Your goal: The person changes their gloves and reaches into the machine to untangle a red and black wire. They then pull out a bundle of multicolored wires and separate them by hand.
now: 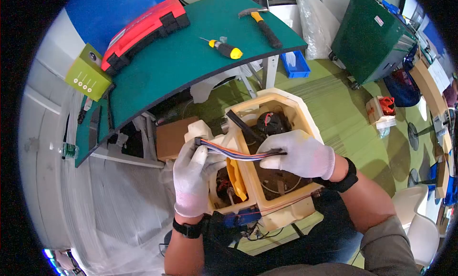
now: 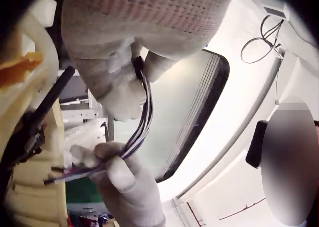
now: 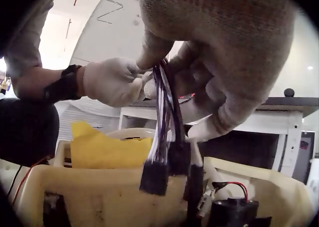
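Observation:
A bundle of thin coloured wires point(image 1: 234, 154) stretches between two gloved hands above a cream plastic housing point(image 1: 307, 111). The left hand point(image 1: 191, 173) pinches the end with a black connector point(image 2: 138, 63). Near the other end, the right hand point(image 1: 300, 154) holds the wires between thumb and fingers. In the right wrist view, two black connectors point(image 3: 154, 177) hang below the right hand point(image 3: 224, 52). Inside the housing are a round black part point(image 1: 271, 123), a black tube point(image 1: 242, 126) and a yellow piece point(image 1: 236, 179).
A green-topped table point(image 1: 157, 66) stands beyond, bearing a red case point(image 1: 143, 30), a screwdriver point(image 1: 224, 48), a hammer point(image 1: 262, 28) and a green box point(image 1: 88, 73). A cardboard box point(image 1: 175, 138) lies left of the housing. A blue tray point(image 1: 296, 65) and a green cabinet point(image 1: 372, 37) are on the floor behind.

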`<state>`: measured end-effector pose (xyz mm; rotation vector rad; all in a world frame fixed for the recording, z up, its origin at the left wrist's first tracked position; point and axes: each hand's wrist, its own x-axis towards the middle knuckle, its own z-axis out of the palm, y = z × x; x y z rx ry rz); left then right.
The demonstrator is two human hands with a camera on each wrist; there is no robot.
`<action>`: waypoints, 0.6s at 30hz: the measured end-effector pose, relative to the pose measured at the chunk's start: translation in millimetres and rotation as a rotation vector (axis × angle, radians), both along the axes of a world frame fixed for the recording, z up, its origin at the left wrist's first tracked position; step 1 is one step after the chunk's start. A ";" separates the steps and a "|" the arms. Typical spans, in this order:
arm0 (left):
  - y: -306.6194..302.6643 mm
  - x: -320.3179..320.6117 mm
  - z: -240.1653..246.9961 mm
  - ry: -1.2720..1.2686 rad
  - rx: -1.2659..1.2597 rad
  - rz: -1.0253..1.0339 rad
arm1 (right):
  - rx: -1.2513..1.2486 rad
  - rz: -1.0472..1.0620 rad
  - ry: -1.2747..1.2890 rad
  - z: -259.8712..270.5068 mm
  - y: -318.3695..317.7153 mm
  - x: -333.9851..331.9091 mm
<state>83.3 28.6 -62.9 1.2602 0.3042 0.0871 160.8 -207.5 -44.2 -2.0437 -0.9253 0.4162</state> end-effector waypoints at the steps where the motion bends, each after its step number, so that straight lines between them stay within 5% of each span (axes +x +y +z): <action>1: 0.4 -1.1 3.1 -0.022 0.042 0.025 | 0.019 -0.012 -0.002 1.8 0.6 0.2; 5: 4.8 -5.8 8.3 -0.061 0.130 0.039 | 0.082 -0.069 -0.021 0.8 -7.5 13.2; 7: 7.7 -8.2 6.0 -0.046 0.183 -0.012 | 0.133 -0.209 0.260 9.5 -10.4 15.2; 10: 11.3 -10.2 3.8 -0.037 0.344 -0.263 | 0.210 -0.317 0.358 12.5 -13.0 18.0; 14: 4.8 -14.2 6.1 0.087 0.685 -0.649 | 0.152 -0.291 0.127 0.8 -14.5 20.8; 18: -16.4 -11.0 22.4 0.249 0.631 -0.646 | 0.159 -0.291 -0.281 -4.1 -13.9 15.1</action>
